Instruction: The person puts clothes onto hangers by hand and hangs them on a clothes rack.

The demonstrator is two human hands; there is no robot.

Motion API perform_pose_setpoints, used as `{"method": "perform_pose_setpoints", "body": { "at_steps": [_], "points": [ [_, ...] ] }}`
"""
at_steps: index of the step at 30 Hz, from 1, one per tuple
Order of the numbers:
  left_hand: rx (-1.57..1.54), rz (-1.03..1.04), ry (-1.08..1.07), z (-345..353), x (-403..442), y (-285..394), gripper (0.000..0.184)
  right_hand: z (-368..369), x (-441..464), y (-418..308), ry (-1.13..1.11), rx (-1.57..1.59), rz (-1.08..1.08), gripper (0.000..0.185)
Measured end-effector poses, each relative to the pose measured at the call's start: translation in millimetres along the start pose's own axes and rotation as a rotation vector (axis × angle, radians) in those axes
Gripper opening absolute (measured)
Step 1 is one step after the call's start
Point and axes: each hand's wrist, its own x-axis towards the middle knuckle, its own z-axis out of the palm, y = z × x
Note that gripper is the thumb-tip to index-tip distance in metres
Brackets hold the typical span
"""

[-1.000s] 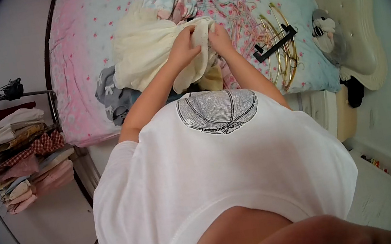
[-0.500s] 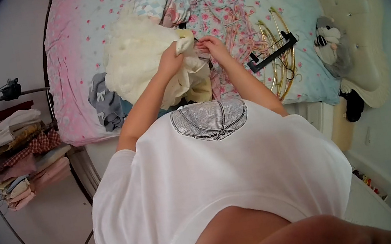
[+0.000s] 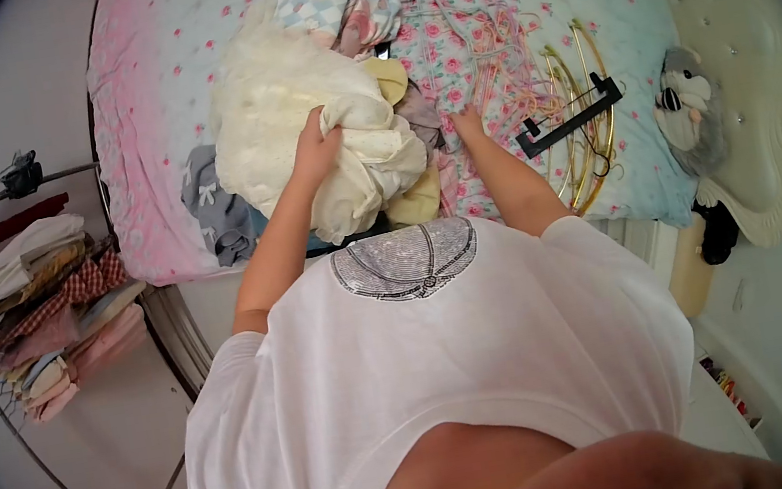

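Your left hand (image 3: 316,152) grips the cream garment (image 3: 290,108), which lies bunched on the bed (image 3: 154,77), with the grey garment (image 3: 220,204) partly beneath its left edge. Your right hand (image 3: 468,122) is just right of the cream garment; you cannot tell whether its fingers are closed. The black hanger (image 3: 571,119) lies farther right of the cream garment, across gold hangers (image 3: 589,149).
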Motion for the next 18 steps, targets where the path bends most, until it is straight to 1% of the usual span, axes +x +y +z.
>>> {"method": "perform_pose_setpoints", "body": {
  "at_steps": [2,5,8,11,14,17,18],
  "points": [
    [-0.017,-0.006,-0.010,-2.3,0.8,-3.7,0.034,-8.2,-9.6,-19.7,-0.036,0.003,0.035,0.059],
    [-0.036,-0.013,-0.031,-4.8,-0.9,-1.7,0.035,2.1,2.3,-16.9,0.259,-0.282,-0.054,0.059],
    [-0.068,-0.017,-0.033,-8.5,-1.3,-6.6,0.036,11.6,30.6,11.9,0.163,-0.040,0.024,0.056],
    [-0.079,-0.016,-0.007,-8.4,0.0,-15.8,0.038,13.1,35.0,14.7,0.238,-0.130,-0.040,0.055],
    [-0.099,-0.034,-0.014,-8.5,-1.4,-14.7,0.038,3.8,21.9,-9.5,0.212,-0.077,-0.012,0.058],
    [-0.102,-0.043,-0.035,-9.3,0.7,-10.3,0.038,-1.9,21.3,-19.2,0.097,-0.161,-0.001,0.066],
    [-0.083,-0.045,-0.046,-10.0,0.8,-7.5,0.038,0.9,22.7,-20.5,0.160,-0.186,-0.069,0.068]
  ]
}}
